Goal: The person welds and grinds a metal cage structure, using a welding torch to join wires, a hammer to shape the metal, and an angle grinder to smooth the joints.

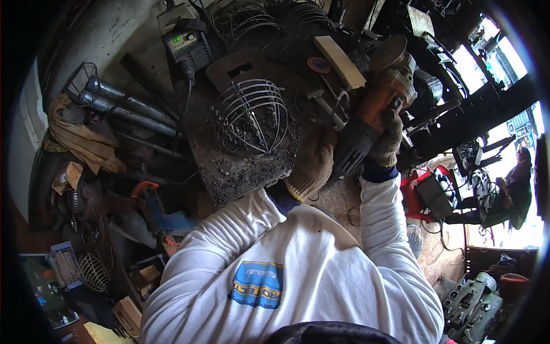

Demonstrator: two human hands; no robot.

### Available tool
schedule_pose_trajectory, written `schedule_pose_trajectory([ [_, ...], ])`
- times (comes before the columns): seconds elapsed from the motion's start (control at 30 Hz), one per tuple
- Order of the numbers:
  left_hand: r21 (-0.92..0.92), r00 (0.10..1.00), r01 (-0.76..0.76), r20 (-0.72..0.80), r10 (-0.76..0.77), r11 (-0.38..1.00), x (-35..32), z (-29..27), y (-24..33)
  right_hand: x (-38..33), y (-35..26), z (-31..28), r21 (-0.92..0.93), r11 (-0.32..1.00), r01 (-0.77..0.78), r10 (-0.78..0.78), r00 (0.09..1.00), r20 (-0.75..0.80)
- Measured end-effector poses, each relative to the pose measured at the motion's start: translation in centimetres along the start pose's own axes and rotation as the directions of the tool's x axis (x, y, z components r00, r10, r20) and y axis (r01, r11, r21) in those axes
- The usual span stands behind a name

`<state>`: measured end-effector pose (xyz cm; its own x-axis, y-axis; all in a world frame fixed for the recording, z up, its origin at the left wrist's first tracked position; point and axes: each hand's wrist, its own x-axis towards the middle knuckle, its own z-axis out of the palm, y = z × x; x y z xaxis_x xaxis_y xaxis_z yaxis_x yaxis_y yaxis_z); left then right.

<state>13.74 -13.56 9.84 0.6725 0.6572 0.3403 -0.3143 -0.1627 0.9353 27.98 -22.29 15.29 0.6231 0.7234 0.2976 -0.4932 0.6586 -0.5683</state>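
An orange and dark grey angle grinder (pixel 372 106) lies slanted ahead of me at the right, its brownish disc (pixel 388 53) at the far end. My right hand (pixel 388 140), in a knitted work glove, is wrapped round the grinder's body from the right. My left hand (pixel 314 166), gloved the same way, is curled at the grinder's left side, beside a bent metal rod (pixel 345 94). Its fingertips are hidden, so what they hold does not show. A domed cage of bent metal rods (pixel 252 117) sits on the dark, grit-strewn bench (pixel 229 180) left of my hands.
Beyond the cage stand a welding machine (pixel 188 49) with a green display and several wire coils (pixel 246 20). A wooden strip (pixel 340 61) and a loose disc (pixel 318 65) lie near the grinder. Metal pipes (pixel 132 106) reach in from the left. Another person (pixel 513 189) is at the far right.
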Motion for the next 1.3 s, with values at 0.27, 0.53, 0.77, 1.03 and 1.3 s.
schedule_pose_trajectory([
  [0.27, 0.325, 0.969, -0.098, -0.184, 0.165, 0.941, 2.2, 0.5, 2.1, 2.8, 0.7, 0.2, -0.560, 0.827, -0.047, -0.101, 0.968, -0.230],
  [0.53, 0.433, 0.921, -0.333, -0.043, 0.388, 0.838, 6.7, 2.1, 0.0, 7.4, 0.4, -1.1, -0.051, 0.997, -0.063, 0.059, 0.996, -0.068],
  [0.77, 0.855, 0.820, -0.165, -0.158, 0.550, 0.491, 7.3, 4.7, -2.0, 9.9, 0.1, -1.8, -0.860, 0.459, -0.221, 0.066, 0.974, -0.216],
  [1.03, -0.084, 0.894, -0.008, -0.448, -0.031, 0.996, 7.4, 1.5, 4.3, 18.9, 2.9, -10.9, -0.238, 0.792, -0.562, 0.584, 0.811, 0.028],
  [1.3, 0.197, 0.739, 0.231, -0.673, -0.040, 0.953, -0.4, -4.7, 8.2, 27.0, 12.6, -15.4, -0.088, 0.716, -0.693, 0.696, 0.718, 0.003],
])
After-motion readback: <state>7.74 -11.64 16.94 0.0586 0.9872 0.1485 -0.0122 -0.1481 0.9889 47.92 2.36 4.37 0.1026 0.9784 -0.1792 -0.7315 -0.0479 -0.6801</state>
